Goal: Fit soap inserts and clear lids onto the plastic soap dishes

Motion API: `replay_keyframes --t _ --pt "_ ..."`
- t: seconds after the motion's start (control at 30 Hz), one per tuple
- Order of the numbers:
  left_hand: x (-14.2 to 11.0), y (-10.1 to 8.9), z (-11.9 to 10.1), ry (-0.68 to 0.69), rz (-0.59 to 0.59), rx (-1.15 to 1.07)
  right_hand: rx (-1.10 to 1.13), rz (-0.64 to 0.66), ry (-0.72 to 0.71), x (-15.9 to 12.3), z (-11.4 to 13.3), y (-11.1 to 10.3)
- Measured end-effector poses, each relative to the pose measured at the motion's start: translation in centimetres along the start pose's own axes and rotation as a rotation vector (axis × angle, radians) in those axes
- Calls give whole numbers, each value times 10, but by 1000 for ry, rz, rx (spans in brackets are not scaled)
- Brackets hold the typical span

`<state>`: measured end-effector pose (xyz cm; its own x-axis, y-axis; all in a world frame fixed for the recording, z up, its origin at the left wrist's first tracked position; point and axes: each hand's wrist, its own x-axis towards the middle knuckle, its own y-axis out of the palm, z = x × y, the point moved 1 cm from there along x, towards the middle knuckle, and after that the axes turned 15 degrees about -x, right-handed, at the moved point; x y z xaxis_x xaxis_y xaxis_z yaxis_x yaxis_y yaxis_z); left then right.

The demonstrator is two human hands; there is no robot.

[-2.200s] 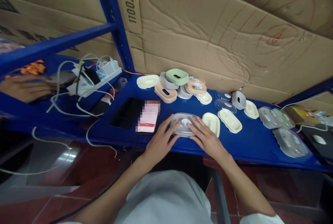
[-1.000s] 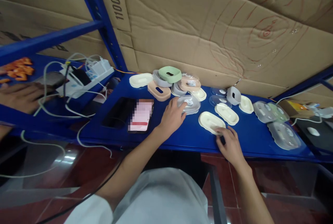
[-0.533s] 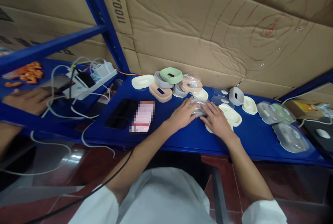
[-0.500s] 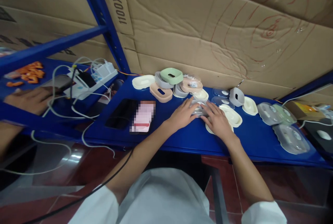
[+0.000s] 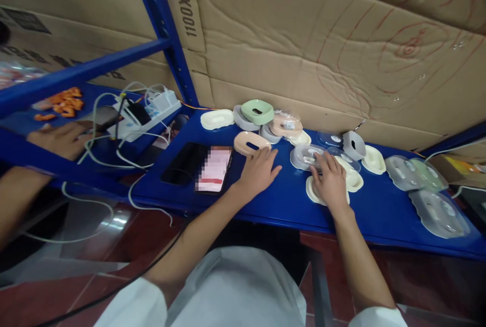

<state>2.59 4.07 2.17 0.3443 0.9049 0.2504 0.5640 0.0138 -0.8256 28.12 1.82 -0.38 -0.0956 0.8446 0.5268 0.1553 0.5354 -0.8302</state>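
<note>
Where blue tabletop [image 5: 286, 203] gives room between hands, its edge faces you.
Your spread left hand [image 5: 257, 172] overlaps the peach piece [image 5: 243, 140], contact unclear; your right hand [image 5: 331, 181], fingers loosely parted, touches the clear-covered grey case [image 5: 301, 157].

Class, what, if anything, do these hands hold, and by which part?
Left hand: at the near right edge of the peach piece. Right hand: on the right end of the clear-lidded container. Whether either is gripped cannot be told.

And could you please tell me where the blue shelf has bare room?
The blue shelf is bare between left hand and right hand, and from the right wrist to the rightmost clear package. It is crowded at the back around the green case.
</note>
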Motion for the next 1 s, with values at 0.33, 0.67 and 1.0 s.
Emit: replay_keyframes --t 0.33,0.67,1.0 --pt "-36 -3 9 229 46 -20 131 -10 153 -18 -87 -13" --pt "-84 -10 25 349 13 -164 71 11 102 -30 -120 3" --pt "-108 -13 43 337 -80 -263 260 90 83 -49 -126 11"
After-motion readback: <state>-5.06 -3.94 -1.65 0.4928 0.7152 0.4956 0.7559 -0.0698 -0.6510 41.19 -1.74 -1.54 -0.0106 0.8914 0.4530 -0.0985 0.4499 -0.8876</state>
